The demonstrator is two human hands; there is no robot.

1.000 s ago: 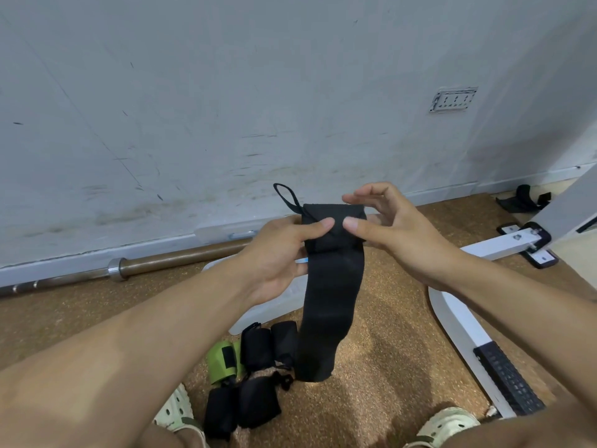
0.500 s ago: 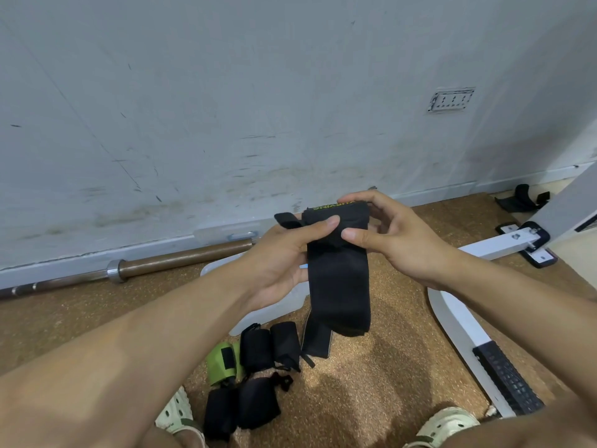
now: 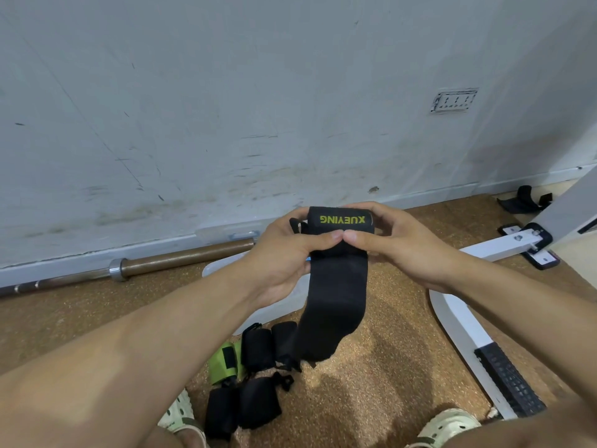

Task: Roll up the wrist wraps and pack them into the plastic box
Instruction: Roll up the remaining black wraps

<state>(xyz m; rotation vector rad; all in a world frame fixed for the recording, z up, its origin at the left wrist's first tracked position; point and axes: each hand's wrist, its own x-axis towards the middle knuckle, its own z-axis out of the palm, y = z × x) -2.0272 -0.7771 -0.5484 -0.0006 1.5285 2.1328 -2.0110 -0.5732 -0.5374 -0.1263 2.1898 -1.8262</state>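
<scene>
Head view, near end first — how many rolled wraps by your feet?

— Five: four black rolled wraps (image 3: 256, 348) and one green rolled wrap (image 3: 224, 365), clustered on the cork floor (image 3: 371, 367) between my two pale clogs (image 3: 447, 426).

— And the one in play?

— One black wrist wrap (image 3: 336, 286), up in front of me. My left hand (image 3: 284, 257) and right hand (image 3: 403, 247) both pinch its rolled top, thumbs meeting on the front, fingers curled behind. Roll axis runs left-right, yellow lettering upside down to me; the loose tail hangs straight down toward the pile.

— Beyond that?

— One clear plastic box (image 3: 226, 270) partly behind my hands, one barbell (image 3: 129, 270) along the wall.
</scene>
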